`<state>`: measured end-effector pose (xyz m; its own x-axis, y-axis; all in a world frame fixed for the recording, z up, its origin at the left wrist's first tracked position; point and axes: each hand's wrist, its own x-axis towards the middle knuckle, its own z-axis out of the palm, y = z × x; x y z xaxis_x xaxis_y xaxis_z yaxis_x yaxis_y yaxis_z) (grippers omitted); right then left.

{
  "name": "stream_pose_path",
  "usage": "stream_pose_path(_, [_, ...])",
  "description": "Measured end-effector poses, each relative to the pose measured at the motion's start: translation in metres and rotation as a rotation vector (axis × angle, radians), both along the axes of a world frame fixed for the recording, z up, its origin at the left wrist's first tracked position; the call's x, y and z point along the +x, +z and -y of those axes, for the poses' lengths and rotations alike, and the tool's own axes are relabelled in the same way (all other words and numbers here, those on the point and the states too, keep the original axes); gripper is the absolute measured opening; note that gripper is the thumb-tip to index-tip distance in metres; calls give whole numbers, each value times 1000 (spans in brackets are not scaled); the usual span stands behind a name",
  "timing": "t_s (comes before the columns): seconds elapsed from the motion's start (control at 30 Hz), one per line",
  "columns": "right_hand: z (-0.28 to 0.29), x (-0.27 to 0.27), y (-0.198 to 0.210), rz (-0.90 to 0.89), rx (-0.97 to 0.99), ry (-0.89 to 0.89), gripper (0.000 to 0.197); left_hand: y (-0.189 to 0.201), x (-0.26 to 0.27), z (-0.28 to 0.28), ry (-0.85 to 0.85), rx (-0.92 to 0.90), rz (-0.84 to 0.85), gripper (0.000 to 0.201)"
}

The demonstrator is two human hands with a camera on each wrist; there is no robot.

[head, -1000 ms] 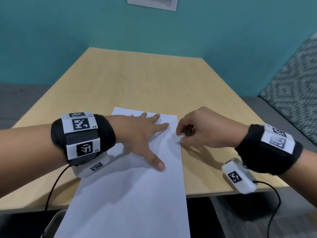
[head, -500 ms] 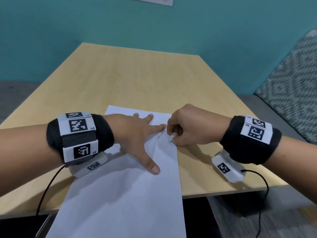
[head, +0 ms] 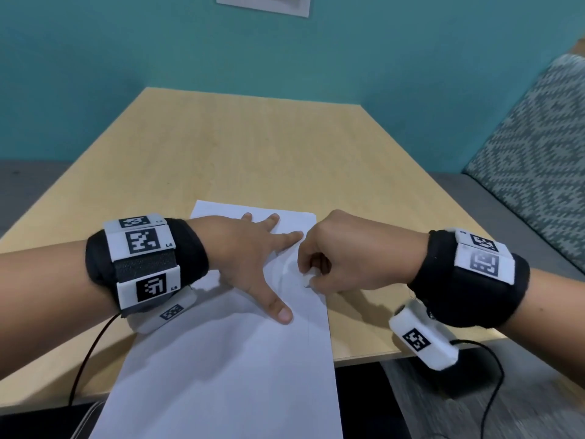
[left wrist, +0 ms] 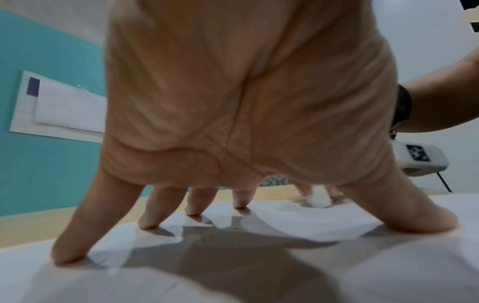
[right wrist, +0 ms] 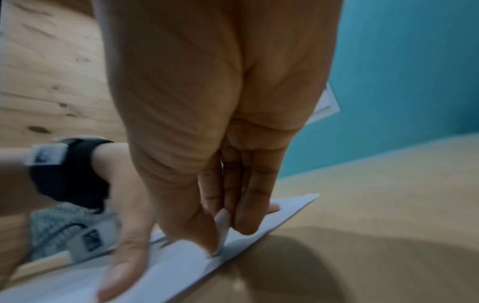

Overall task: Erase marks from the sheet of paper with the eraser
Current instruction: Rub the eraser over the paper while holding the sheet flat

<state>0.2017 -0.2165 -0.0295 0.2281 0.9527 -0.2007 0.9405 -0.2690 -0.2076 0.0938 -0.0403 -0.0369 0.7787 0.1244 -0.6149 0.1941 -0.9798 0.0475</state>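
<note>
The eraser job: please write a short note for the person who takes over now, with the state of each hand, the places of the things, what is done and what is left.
Left hand: open, fingers spread and pressing the sheet of paper flat on the table.
Right hand: pinches the white eraser, its tip down on the sheet near the right edge, between the left forefinger and thumb.
The sheet overhangs the table's near edge.
Done: paper pinned, eraser in contact.
Left: faint marks beside the eraser look not yet cleared; how much is already erased cannot be told. Probably rub on while the left hand holds the paper.
</note>
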Motion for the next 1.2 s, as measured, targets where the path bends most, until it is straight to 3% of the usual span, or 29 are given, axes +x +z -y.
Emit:
stream_pose_path(0.17, [-16,16,1,93,54,-96,17,3,-1,1,4,10,-5,143])
stream_pose_path(0.3, [-17,5,-4,60,31,-34,14,1,-1,0,5,-3,6,146])
stream_pose_path(0.43, [-14,13,-3,85,64,-114,15,-3,-1,-4,13,-10,27,159])
stream_pose_path(0.53, [-9,9,4,67,60,-78,19,-1,-4,-3,45,-25,44,159])
stream_pose_path(0.63, [1,10,15,86,119,-99,19,13,-3,-12,77,-27,83,147])
stream_pose_path(0.77, [12,7,18,46,172,-143,16,45,-16,-48,94,57,178,116])
stream_pose_path(0.9, [22,-14,17,25,161,-76,16,48,-49,-82,31,72,104,99])
stream_pose_path(1.0, [24,-32,15,-10,137,-6,19,41,-69,-93,1,43,4,103])
stream_pose_path(1.2, [25,-51,5,-18,126,65,19,30,-83,-101,-16,23,24,122])
